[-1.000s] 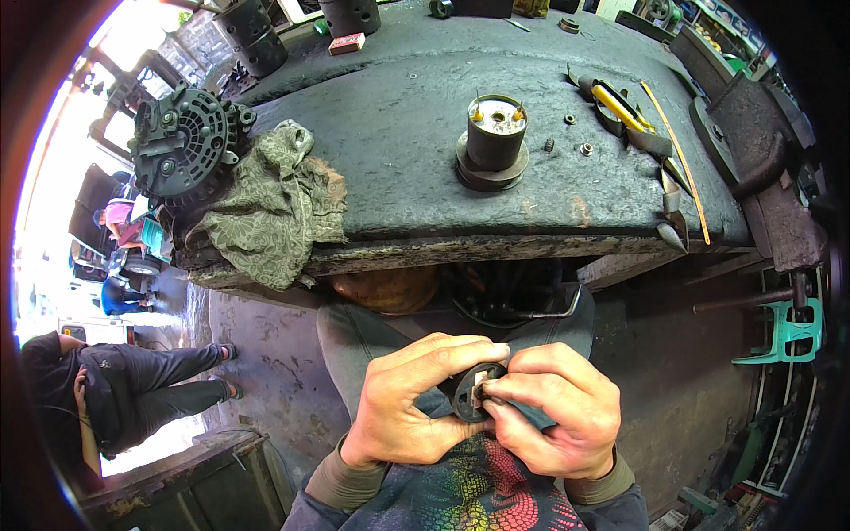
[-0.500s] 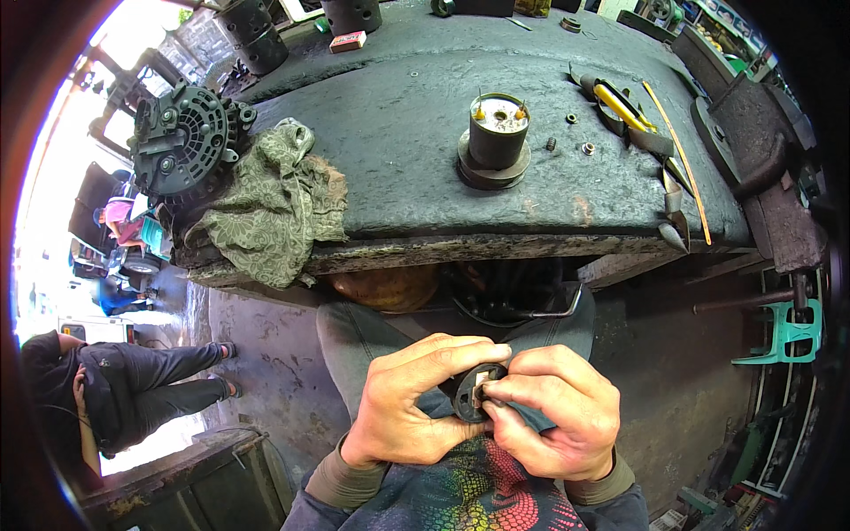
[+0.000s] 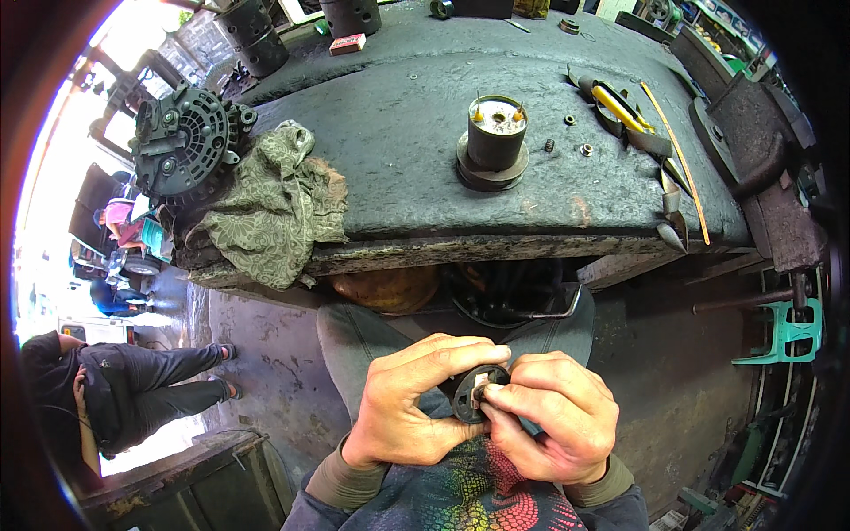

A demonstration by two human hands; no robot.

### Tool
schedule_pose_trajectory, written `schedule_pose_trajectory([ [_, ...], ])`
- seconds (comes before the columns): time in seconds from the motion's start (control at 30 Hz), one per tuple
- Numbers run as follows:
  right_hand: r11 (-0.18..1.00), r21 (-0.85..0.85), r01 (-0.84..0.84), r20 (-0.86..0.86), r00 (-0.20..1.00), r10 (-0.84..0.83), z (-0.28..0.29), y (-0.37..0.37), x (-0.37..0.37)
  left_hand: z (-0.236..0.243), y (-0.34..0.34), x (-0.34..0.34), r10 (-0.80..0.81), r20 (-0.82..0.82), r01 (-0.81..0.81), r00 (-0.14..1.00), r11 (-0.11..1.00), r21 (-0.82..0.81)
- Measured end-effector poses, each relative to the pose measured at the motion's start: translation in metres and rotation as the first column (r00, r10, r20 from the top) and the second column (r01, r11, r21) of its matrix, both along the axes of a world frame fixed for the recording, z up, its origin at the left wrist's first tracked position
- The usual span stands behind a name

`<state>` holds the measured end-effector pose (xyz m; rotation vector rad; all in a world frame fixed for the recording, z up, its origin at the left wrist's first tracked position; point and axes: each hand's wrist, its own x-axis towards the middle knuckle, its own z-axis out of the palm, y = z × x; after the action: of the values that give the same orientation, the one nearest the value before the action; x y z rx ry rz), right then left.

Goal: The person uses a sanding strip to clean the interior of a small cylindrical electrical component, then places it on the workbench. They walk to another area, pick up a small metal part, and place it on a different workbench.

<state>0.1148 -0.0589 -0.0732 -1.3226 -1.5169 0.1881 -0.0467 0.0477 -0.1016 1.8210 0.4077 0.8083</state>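
Over my lap, my left hand is closed around the edge of a small round black part, thumb below and fingers above. A pale, flat piece shows in the middle of its face. My right hand is closed too, its thumb and forefinger pressed together against that pale piece; whatever sits between the fingertips is too small to make out. On the bench beyond stands a dark metal cylinder on a round base, two yellow-footed pins rising from its top.
An alternator and a patterned green rag lie on the bench at left. To the right are a small spring, a nut, a yellow-handled tool and a thin orange strip. A person stands at far left.
My right hand has shifted slightly, its fingers curling a little differently at the black part. My left hand keeps its grip.
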Motion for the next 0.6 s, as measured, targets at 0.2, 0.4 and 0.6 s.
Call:
schedule_pose_trajectory([
  [0.2,0.999,0.033,0.005,0.016,1.000,-0.005,-0.0010,0.0003,-0.0008,0.0005,0.0002,0.0003,0.000,0.004,0.000,1.000,1.000,-0.009],
  [0.4,1.000,0.008,0.007,0.013,1.000,-0.007,0.0000,0.0010,-0.0008,0.0001,0.0007,-0.0003,-0.002,0.000,0.002,1.000,1.000,-0.006],
  [0.6,0.999,-0.051,0.002,-0.024,1.000,-0.003,0.0011,-0.0002,-0.0007,-0.0004,0.0012,-0.0009,-0.007,0.003,0.008,1.000,0.999,-0.032],
])
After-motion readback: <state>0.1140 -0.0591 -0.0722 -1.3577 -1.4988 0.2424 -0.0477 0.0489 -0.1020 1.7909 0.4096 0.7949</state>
